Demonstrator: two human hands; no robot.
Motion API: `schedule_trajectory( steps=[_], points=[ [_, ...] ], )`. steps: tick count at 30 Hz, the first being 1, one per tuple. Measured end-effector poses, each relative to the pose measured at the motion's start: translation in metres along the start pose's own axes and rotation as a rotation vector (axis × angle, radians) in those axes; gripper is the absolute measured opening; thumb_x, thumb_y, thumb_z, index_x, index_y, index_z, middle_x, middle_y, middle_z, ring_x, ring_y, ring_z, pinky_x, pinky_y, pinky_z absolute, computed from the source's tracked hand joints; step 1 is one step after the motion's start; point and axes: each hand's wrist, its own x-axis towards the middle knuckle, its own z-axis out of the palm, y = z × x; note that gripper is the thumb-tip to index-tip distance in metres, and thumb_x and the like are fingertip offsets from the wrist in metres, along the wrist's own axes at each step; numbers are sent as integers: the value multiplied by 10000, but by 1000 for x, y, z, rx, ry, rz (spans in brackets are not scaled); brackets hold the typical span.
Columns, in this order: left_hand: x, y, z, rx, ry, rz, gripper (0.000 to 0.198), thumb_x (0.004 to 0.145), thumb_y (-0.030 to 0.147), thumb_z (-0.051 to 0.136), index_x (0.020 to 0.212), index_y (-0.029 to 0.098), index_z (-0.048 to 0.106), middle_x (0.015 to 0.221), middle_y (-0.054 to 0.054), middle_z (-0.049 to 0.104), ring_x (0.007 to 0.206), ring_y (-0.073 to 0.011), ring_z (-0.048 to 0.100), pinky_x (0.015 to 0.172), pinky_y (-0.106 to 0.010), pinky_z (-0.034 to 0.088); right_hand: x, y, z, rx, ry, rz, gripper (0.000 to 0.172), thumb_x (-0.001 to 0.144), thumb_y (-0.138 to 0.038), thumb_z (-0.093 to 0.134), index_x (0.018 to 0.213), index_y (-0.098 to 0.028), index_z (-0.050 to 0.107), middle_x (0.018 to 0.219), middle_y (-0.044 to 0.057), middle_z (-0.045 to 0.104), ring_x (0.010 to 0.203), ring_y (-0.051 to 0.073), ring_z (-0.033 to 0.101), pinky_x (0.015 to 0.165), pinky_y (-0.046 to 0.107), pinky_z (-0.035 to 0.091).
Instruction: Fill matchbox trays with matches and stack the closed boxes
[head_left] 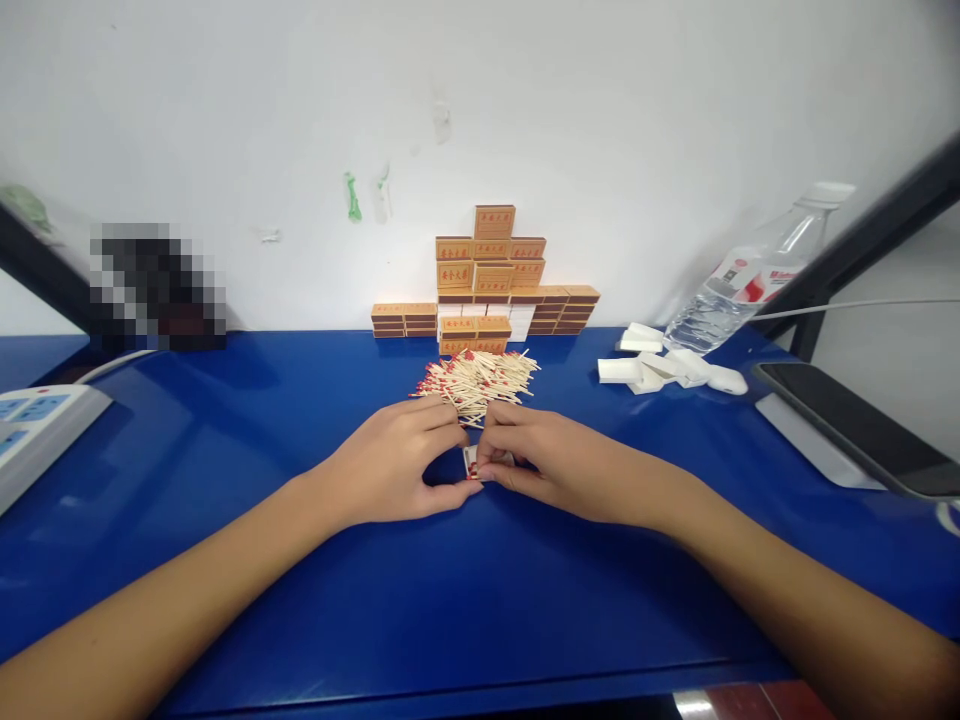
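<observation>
Matchbox tray (468,458), red-tipped matches (473,472) inside, pinched between left hand (397,462), right hand (551,465).

wall (600,120): white, scuffed | table (480,600): glossy blue, against wall | frame (862,240): black bar, right side

A blue table (480,600) runs to the wall. A loose pile of matches (480,382) lies mid-table, with a small box (472,462) just in front of it and stacked matchboxes (491,275) behind, against the wall. To the right lie white trays (660,368), a bottle (739,285) and a phone (862,425); a power strip (34,430) sits at the left edge
</observation>
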Motion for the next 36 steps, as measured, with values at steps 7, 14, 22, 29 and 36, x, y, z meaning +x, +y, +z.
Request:
schedule_trajectory(
  steps=[7,14,22,29,36],
  points=[
    [0,2,0,1,3,2,273,974,427,660,927,162,707,862,-41,659,830,-205,648,789,-368,533,0,1,0,-6,-14,11,163,1059,-278,578,979,-175,676,1030,56,607,856,172,591,777,318,472],
    [-1,0,0,5,9,10,291,988,447,645,928,170,711,863,-42,669,831,-201,658,787,-360,536,0,1,-1,47,-4,-32,119,1031,-218,628,1031,-186,742,1015,39,623,868,151,610,804,303,473],
    [-1,-1,1,5,1,15,275,974,438,675,963,171,738,876,-45,689,848,-208,674,791,-361,543,0,-4,0,36,28,-40,64,962,-153,681,958,-187,735,945,18,601,767,128,572,694,272,449],
    [0,0,-1,-5,-4,4,293,970,454,678,967,167,739,867,-45,677,843,-209,669,799,-364,544,-1,0,-8,-19,115,-10,111,1006,-246,648,980,-196,744,961,33,637,785,137,592,690,276,442],
    [-1,4,-3,-12,7,4,258,927,419,708,965,165,737,849,-37,673,797,-198,649,730,-345,521,4,27,-16,-154,375,76,99,971,-225,652,895,-196,709,851,25,639,761,158,560,707,298,404]
  ],
)
